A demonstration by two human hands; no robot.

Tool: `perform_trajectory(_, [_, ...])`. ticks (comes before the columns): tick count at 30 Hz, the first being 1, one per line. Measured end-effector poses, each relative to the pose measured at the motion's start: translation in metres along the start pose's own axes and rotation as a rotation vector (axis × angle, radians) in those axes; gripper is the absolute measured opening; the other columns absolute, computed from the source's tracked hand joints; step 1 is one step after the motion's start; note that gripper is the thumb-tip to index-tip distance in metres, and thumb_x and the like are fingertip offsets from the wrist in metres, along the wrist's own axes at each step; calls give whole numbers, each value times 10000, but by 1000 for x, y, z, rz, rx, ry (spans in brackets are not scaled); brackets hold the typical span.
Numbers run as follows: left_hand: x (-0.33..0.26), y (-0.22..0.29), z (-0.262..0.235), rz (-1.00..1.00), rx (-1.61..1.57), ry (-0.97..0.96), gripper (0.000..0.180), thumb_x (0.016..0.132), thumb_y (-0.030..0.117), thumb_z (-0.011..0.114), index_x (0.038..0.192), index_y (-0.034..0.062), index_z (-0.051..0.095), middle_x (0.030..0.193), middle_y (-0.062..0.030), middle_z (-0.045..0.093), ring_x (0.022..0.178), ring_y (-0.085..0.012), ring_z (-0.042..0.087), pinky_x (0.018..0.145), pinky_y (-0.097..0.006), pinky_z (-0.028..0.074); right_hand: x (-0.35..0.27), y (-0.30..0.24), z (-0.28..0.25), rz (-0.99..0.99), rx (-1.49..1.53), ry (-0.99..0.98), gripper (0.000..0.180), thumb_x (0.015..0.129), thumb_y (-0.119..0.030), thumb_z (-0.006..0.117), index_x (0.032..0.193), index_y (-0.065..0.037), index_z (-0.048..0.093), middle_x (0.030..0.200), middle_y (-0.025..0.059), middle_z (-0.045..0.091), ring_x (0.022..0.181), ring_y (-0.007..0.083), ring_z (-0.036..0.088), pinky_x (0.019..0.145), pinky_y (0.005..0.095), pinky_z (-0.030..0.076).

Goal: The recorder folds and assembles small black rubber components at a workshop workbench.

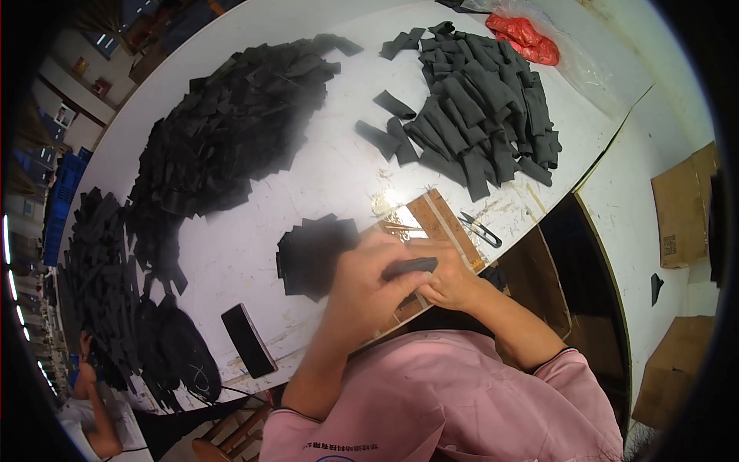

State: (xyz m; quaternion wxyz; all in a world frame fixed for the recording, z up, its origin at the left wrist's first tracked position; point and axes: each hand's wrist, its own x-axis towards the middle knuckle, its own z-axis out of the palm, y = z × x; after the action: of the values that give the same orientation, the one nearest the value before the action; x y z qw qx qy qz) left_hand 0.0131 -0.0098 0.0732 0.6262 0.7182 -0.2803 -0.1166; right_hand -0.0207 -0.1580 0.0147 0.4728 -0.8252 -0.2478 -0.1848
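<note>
Item: 1 strip (409,267), dk grey, pinched in your L hand (366,273), above the board (421,213). R hand (453,279): curled close by (grip can't be told). Prob. best held lightly, edges flush. Far-R pile (469,108): matte, soft-looking, oblong pcs. Stack (312,254), just L: dark, flat. Board: brown, grainy.

Held in left hand (371,279): single dark grey fabric strip (410,267), short, narrow, matte. Gripped along lower edge by thumb, left end running back into the palm, partly hidden. Raised above near edge of desk (231,258), nearly level across the view, right end tipped slightly up. Right end blunt, exposed, directly in front of right hand (450,276); contact there unclear. Folding or layering too small to tell.
</note>
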Motion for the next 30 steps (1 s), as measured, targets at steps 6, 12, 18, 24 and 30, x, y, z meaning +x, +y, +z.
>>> perform_trajectory(6, [-8, -2, 8, -120, -72, 137, 83, 742, -10, 578, 822, -33, 584, 774, -84, 588, 670, -127, 534, 627, -220, 423, -8, 6, 12, 193, -118, -114, 198, 757, -202, 552, 684, -24, 500, 612, 133, 516, 592, 318, 521, 537, 398, 412])
perform_trajectory(12, [-21, -14, 6, 191, -486, 353, 132, 802, 83, 568, 895, -6, 538, 828, -118, 580, 763, -205, 538, 719, -333, 445, 15, -12, -8, 142, -195, -210, 167, 761, -191, 572, 719, -33, 535, 615, 113, 529, 573, 298, 526, 512, 381, 418])
perform_trajectory(18, [-27, -34, 5, 124, -853, 393, 121, 819, 133, 550, 860, 19, 542, 827, -93, 558, 808, -216, 502, 786, -363, 395, 2, -1, 10, 135, -276, -190, 256, 778, -246, 568, 634, -43, 510, 581, 112, 514, 567, 287, 531, 503, 378, 410])
perform_trajectory(24, [-24, -32, 2, 103, -694, 427, 89, 850, 67, 491, 867, -11, 530, 843, -123, 567, 796, -197, 509, 778, -330, 396, -24, 2, 15, 272, -268, -202, 166, 785, -193, 566, 752, -31, 549, 607, 106, 532, 541, 260, 533, 484, 347, 421])
perform_trajectory(30, [-29, -31, 9, 37, -595, 451, 93, 856, 32, 457, 884, -32, 518, 863, -125, 575, 775, -146, 543, 729, -252, 429, -11, -29, 8, 289, -41, 156, 172, 722, 8, 572, 891, 17, 539, 647, 98, 540, 534, 158, 523, 497, 251, 413])
